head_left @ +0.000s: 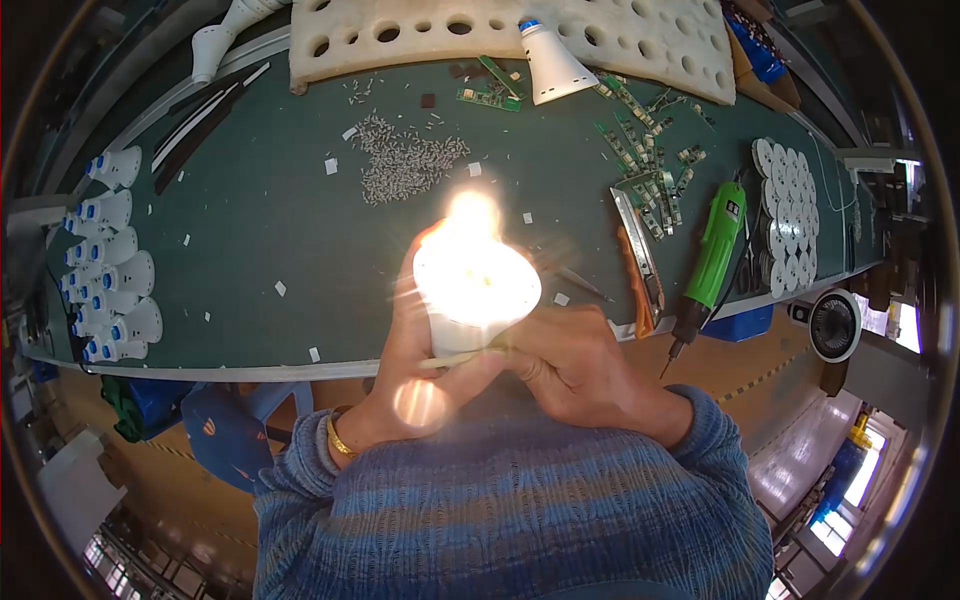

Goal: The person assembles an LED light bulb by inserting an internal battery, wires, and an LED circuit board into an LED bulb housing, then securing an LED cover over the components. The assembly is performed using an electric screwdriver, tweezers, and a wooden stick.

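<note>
In front of my chest is a white lamp bulb housing (457, 338), its wide face washed out by a very bright glare. My left hand (408, 345) wraps around its left side, with the thumb along the lower edge. My right hand (575, 362) is closed, its fingertips pressed against the housing's lower right edge. Glare and fingers hide the details of the bulb's face and whatever is between the right fingertips. Beyond the bulb, a pile of small metal screws or pins (405, 165) lies on the green mat (290, 230).
A green electric screwdriver (715, 245), an orange-handled cutter (638, 265) and circuit boards (640, 150) lie right. White discs (785, 215) are stacked beyond them. Bulb housings (125, 275) line the left edge. Another housing (553, 65) stands by a holed foam block (430, 35) at the back.
</note>
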